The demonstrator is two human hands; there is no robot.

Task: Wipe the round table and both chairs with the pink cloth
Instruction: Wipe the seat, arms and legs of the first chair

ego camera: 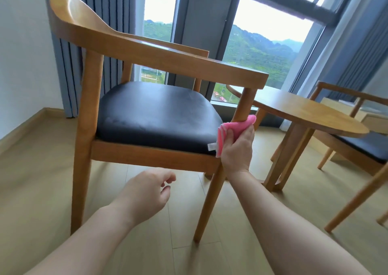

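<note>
A wooden armchair (130, 48) with a black padded seat fills the left and middle of the head view. My right hand (238, 148) grips the pink cloth (243, 125) and wraps it round the chair's front right leg, just below the armrest and beside the seat. My left hand (144, 193) hangs in the air below the seat's front rail, fingers loosely curled, holding nothing. The round wooden table (310, 115) stands to the right, just behind the wiped leg. A second chair (357, 146) with a dark seat sits at the far right, partly under the table's edge.
Large windows (266, 44) with grey frames and blue-grey curtains (88, 18) run behind the furniture. A white wall is at the left. Light wood flooring (42, 169) spreads around the chair legs and table base.
</note>
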